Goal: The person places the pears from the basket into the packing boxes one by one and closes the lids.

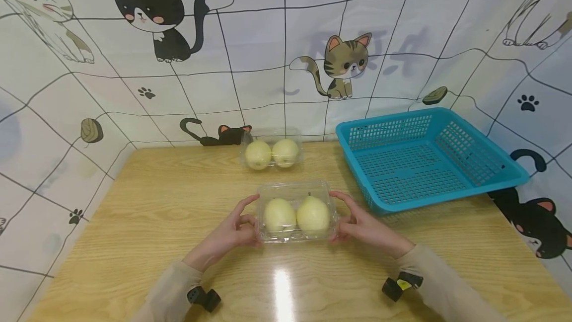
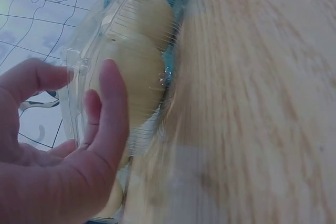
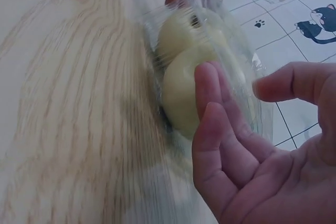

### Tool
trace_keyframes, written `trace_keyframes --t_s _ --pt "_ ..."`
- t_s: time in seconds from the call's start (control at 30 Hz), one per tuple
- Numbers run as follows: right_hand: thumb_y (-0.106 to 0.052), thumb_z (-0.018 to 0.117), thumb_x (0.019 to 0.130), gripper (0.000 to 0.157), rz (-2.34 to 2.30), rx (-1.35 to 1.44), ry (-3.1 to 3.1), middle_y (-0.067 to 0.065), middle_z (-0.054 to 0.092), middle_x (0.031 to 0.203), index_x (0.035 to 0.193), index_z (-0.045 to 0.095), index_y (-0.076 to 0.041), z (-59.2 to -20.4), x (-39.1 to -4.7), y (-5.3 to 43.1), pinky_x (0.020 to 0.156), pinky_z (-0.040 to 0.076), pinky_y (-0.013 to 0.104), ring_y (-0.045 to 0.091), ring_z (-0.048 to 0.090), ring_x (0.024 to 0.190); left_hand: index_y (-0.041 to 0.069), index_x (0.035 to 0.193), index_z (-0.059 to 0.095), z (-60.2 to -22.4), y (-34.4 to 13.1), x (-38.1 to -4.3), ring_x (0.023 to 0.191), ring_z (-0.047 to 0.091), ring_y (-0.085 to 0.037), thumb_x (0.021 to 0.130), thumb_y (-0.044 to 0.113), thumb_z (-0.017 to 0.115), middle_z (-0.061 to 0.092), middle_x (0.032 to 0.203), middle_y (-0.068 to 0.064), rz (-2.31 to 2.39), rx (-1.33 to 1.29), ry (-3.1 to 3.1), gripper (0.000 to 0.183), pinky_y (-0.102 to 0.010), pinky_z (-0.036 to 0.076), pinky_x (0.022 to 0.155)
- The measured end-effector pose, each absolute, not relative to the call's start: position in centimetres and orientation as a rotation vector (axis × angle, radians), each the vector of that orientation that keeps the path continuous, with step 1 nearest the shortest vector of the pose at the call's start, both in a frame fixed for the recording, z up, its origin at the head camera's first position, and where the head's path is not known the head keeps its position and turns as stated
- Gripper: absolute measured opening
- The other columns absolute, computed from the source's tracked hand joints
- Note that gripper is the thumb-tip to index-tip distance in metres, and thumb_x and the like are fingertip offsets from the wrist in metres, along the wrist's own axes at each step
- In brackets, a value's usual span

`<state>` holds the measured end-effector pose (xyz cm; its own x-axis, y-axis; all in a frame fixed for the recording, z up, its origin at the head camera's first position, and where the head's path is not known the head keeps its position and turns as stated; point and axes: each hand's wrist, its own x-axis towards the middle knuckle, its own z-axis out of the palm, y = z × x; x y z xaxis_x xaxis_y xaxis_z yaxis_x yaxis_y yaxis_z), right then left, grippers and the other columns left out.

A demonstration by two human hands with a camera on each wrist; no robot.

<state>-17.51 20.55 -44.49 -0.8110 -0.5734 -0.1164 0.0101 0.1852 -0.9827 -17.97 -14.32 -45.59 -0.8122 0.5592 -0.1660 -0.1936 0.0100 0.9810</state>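
A clear plastic clamshell box (image 1: 292, 190) with two pale yellow-green pears (image 1: 314, 216) inside is held between both hands over the middle of the table. My left hand (image 1: 234, 230) grips its left end, with the thumb and fingers bent around the edge. At the opposite end, my right hand (image 1: 362, 225) holds the box in a similar way. In the left wrist view, the box (image 2: 134, 61) and its pears look blurred. The right wrist view shows a pear (image 3: 184, 87) through the plastic, right behind the fingers. Whether the box touches the table is hard to tell.
Behind the held box, a second clear box (image 1: 272, 134) with two pears stands near the back edge. A blue perforated basket (image 1: 411, 163) sits at the right rear of the wooden table (image 1: 170, 183). A cat-patterned cloth (image 1: 259, 53) covers the walls behind.
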Motion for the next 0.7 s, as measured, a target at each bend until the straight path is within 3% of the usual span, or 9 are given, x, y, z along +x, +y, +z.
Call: trace_keyframes --t_s 0.3,0.53,0.7 --pt "-0.001 0.054 0.091 0.087 -1.656 -0.429 1.943 0.023 0.068 0.092 0.154 -0.003 -0.021 -44.1 -17.7 20.3 0.079 0.055 0.044 0.038 0.066 0.086 0.017 0.154 0.007 -45.3 -14.1 -18.2 0.086 0.064 -0.036 0.087 -0.007 0.055 0.061 0.087 -0.011 1.796 0.355 1.8 0.086 -0.05 0.054 0.082" --pt "-0.003 0.056 0.092 0.09 -1.617 -0.423 1.899 0.023 0.069 0.092 0.153 -0.007 -0.019 -43.7 -18.1 20.5 0.079 0.055 0.047 0.042 0.066 0.085 0.016 0.154 0.008 -45.0 -14.2 -18.3 0.087 0.065 -0.034 0.085 -0.006 0.056 0.065 0.086 -0.013 1.764 0.364 1.821 0.086 -0.049 0.054 0.082" --pt "-0.003 0.056 0.091 0.091 -1.603 -0.402 1.857 0.024 0.069 0.092 0.153 -0.009 -0.021 -43.3 -18.3 20.6 0.08 0.054 0.049 0.042 0.066 0.086 0.016 0.154 0.008 -44.8 -14.2 -18.3 0.088 0.065 -0.039 0.084 -0.007 0.057 0.066 0.085 -0.017 1.754 0.359 1.83 0.088 -0.05 0.054 0.082"
